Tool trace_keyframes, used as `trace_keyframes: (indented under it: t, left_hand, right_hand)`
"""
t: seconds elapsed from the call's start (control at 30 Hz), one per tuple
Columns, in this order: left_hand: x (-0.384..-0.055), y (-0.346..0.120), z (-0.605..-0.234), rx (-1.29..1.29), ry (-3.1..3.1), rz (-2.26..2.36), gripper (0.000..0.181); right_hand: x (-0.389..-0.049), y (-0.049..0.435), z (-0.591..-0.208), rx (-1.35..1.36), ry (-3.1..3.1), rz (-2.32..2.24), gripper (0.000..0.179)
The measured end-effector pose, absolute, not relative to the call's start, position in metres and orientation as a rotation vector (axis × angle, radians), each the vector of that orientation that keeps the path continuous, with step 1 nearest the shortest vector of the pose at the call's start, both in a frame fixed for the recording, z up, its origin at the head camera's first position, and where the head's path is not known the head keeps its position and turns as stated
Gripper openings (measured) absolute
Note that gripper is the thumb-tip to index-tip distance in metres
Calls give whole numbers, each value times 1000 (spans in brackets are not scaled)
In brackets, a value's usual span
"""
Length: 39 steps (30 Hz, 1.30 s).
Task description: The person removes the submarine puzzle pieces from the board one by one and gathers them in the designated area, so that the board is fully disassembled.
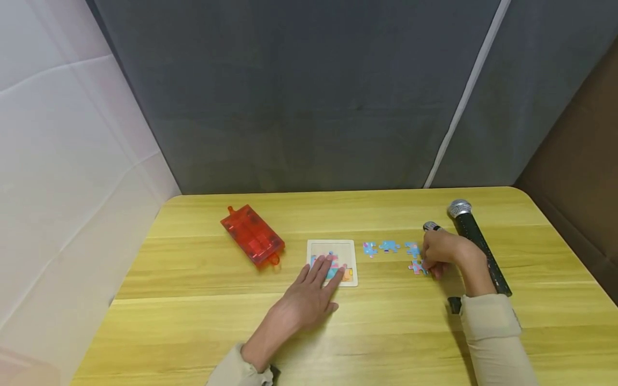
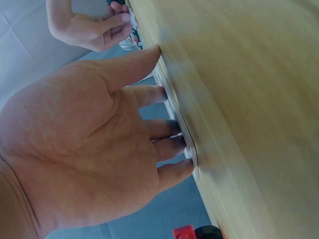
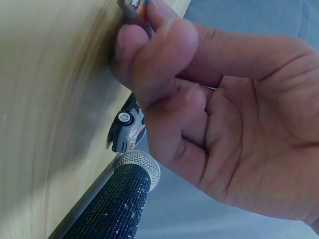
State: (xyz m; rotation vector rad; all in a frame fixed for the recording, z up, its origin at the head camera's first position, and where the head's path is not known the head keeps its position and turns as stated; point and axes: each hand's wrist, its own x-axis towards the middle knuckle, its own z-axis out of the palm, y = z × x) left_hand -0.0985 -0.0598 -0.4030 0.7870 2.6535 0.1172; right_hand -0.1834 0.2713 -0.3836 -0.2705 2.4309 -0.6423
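Note:
My left hand [image 1: 309,300] lies with its fingers spread over a white-rimmed puzzle tray [image 1: 355,262], fingertips on the pieces inside. Part of the picture is hidden beneath them. In the left wrist view, the left hand [image 2: 99,134] has its fingertips along the tray's edge. My right hand [image 1: 449,254], to the right of the tray, pinches a jigsaw piece [image 1: 415,267] between thumb and fingers, low over the table. Its other fingers are curled in the right wrist view, where the edge of that piece [image 3: 133,9] shows. More loose pieces [image 1: 389,246] lie between the hands.
A black microphone [image 1: 475,236] with a silver mesh head lies beyond the right wrist. Close to it stands a small toy car [image 3: 128,127]. A translucent red box-like thing [image 1: 253,236] lies left of the tray. Behind the wooden table [image 1: 193,321] hangs a grey curtain [image 1: 289,107].

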Motion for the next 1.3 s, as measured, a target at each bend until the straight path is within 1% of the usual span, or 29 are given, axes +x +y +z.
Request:
trace_keyframes:
  t: [0.17,0.7,0.9,0.93,1.0,1.07,1.13,1.17,1.2,1.3]
  left_hand:
    - [-98,-60,-403,789,2658,116,72]
    - [-98,-59,-402,780,2660,85,72]
    - [-98,-59,-402,769,2651,101,72]
    - [-98,-59,-402,765,2650,106,72]
    - [-98,-59,-403,752,2646,111,72]
    - [-98,-58,-404,737,2644,115,72]
    - [-98,-58,-405,716,2640,121,72]
    - [-98,-58,-405,703,2638,127,72]
    - [-98,-58,-405,692,2637,133,71]
    - [-97,-57,-406,665,2638,149,71]
  right_hand:
    - [-184,269,-384,-235,2443,-612,33]
    - [-184,258,-381,-145,2523,-415,10]
    - [-189,263,-391,-121,2517,-395,9]
    - [-195,268,-402,-134,2516,-393,10]
    - [-195,268,-402,-177,2522,-402,14]
    - [-191,264,-397,-232,2535,-421,24]
    - [-184,254,-384,-308,2583,-422,35]
    - [-176,244,-369,-347,2609,-430,36]
    - [-174,237,-364,-382,2619,-445,35]
    - [-171,215,-358,-578,2645,-502,24]
